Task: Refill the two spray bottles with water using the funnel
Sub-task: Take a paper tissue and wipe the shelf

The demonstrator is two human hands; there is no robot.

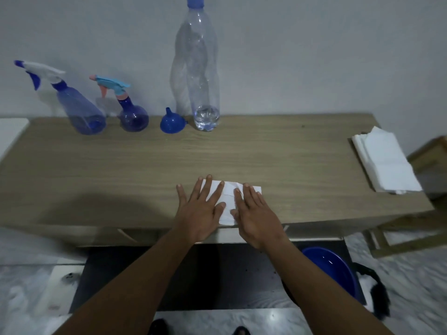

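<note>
Along the back of the wooden table (145, 165) stand a tall blue spray bottle (79, 107) with a white and blue trigger head, a round blue spray bottle (133, 117) with a light blue and pink head, a blue funnel (172, 122) lying mouth down, and a big clear water bottle (200, 68) with a blue cap and a little water at its bottom. My left hand (203, 209) and my right hand (254, 213) lie flat, fingers straight, on a folded white paper (228, 189) near the table's front edge.
A stack of white paper towels (384, 160) lies at the table's right end. Below the table a blue basin (331, 269) sits on the floor at the right. A wooden stool (430, 155) stands beyond the right edge. A white wall is right behind the bottles.
</note>
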